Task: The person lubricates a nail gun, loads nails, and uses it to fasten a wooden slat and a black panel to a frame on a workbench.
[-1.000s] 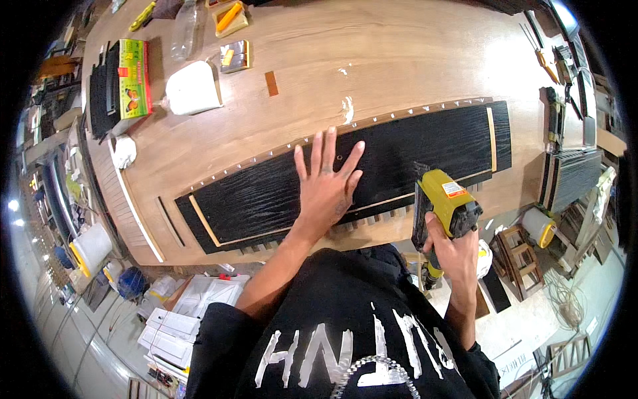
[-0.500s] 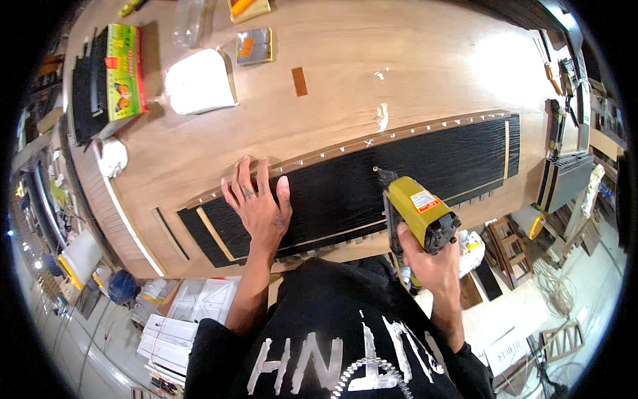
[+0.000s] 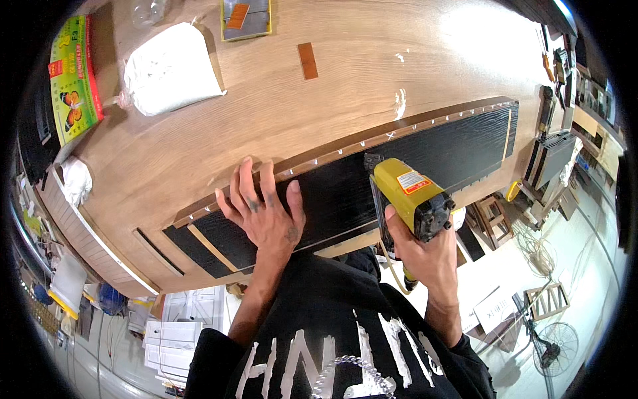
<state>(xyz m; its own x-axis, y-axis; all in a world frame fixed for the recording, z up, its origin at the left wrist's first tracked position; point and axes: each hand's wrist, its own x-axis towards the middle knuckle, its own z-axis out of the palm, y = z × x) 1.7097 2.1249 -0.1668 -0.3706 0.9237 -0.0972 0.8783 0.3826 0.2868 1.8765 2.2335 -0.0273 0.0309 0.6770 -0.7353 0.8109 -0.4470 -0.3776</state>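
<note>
My right hand (image 3: 425, 256) is wrapped round the handle of a yellow and black nail gun (image 3: 411, 189). The gun's nose is over a long black wood-grained panel (image 3: 325, 193), close to the brown wooden strip (image 3: 425, 120) along its far edge; whether it touches cannot be made out. White tick marks and a cross run along this strip. Left of the gun, my left hand (image 3: 271, 216) rests with spread fingers on the panel, its fingertips reaching over the strip. Thin light wood strips (image 3: 211, 247) cross the panel near its ends.
On the wooden table (image 3: 266, 126) lie a white filled bag (image 3: 171, 70), a small brown piece (image 3: 308, 61) and a yellow-edged box (image 3: 256, 23). A colourful carton (image 3: 74, 80) stands far left. A black slotted box (image 3: 551, 156) is at right. A fan (image 3: 555, 347) stands lower right.
The nail gun's nose has shifted left and slightly away from me, to the strip's near edge. My left hand stays spread on the panel, a little further right. The view has moved closer.
</note>
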